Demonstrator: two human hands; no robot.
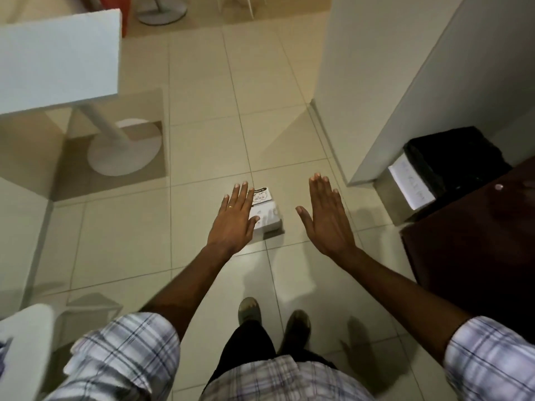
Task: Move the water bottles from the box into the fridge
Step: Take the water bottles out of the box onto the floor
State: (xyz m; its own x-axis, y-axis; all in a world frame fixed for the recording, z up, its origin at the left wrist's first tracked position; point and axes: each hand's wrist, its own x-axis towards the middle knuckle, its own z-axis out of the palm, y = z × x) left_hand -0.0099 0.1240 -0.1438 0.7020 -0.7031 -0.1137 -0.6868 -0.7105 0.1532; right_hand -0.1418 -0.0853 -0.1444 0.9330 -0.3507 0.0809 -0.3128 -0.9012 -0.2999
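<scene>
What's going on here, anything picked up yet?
A person stands facing a white box on the tiled floor with both hands held out flat. The left hand overlaps the box's left side in the view, the right hand is off to its right; neither holds anything. The box's contents don't show. A bin with a black liner stands at the right.

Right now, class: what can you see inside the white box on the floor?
Nothing inside shows. The white box looks shut, with a printed label on top. The left hand covers its left part. No bottles can be seen.
</scene>
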